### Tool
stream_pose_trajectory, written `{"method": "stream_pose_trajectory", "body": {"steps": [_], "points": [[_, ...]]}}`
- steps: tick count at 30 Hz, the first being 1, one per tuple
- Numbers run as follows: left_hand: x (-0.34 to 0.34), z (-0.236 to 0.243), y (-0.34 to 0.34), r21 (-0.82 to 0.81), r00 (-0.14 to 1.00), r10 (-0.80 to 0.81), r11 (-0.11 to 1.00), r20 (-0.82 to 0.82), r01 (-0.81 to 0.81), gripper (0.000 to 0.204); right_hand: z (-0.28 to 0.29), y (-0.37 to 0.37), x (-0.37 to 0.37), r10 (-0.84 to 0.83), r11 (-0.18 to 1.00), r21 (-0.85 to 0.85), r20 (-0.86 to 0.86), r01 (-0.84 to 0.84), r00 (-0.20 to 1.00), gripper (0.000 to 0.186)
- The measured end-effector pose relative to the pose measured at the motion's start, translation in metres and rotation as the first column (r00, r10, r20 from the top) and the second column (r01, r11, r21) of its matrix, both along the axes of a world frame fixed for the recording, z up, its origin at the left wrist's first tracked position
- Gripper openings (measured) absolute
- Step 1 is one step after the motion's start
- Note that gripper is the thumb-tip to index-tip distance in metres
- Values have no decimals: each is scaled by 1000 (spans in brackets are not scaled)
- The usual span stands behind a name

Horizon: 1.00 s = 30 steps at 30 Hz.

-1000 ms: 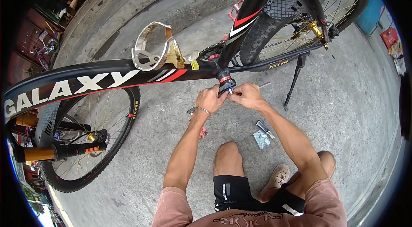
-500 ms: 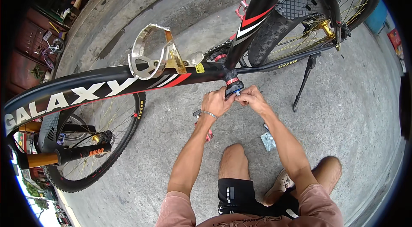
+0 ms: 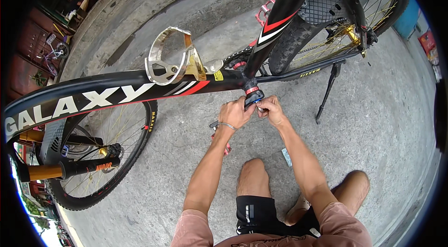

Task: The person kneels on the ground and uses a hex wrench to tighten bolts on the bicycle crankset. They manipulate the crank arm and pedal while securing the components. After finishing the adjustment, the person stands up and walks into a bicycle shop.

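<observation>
In the head view my left hand [image 3: 233, 115] is closed on the black crank arm [image 3: 253, 96] of a black bicycle frame [image 3: 126, 81], just below the red ring [image 3: 252, 89] at the bottom bracket. My right hand [image 3: 271, 111] is pinched at the crank's end, on a small blue and silver piece [image 3: 259, 104] largely covered by fingers. A red pedal [image 3: 227, 149] shows beside my left forearm. A light blue packet [image 3: 286, 157] lies on the concrete, partly behind my right forearm. A gold and silver bottle cage [image 3: 170, 62] sits on the frame.
The front wheel [image 3: 142, 144] is at left, the rear wheel [image 3: 392, 18] at upper right, with a kickstand [image 3: 326, 97] on the floor [image 3: 382, 130]. A concrete step [image 3: 140, 9] runs behind the bicycle. Small bikes [image 3: 56, 53] stand far left, a blue container [image 3: 406, 20] far right.
My right hand has turned downward at the crank; the thin rod that stuck out beyond it no longer shows. The silver tools by the packet are now hidden behind my right forearm.
</observation>
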<state>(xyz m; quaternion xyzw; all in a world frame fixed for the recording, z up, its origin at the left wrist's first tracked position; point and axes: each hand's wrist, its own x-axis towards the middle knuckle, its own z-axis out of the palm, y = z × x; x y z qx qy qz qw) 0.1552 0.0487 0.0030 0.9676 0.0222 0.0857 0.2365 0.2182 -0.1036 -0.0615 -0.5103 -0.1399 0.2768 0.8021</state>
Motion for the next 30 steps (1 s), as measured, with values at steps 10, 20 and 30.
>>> {"method": "stream_pose_trajectory", "body": {"steps": [10,20,30], "points": [[-2,-6,3,-8,998,-27,1000,52,27,31,-10,11,-7,-87,989,114,-42,91,995,34],[0,-4,2,-20,999,-54,998,-6,54,31,-12,7,-11,-87,994,57,-12,88,996,38],[6,3,5,-70,992,-91,994,-84,86,37,4,-22,-35,81,996,-37,140,-77,987,36]]}}
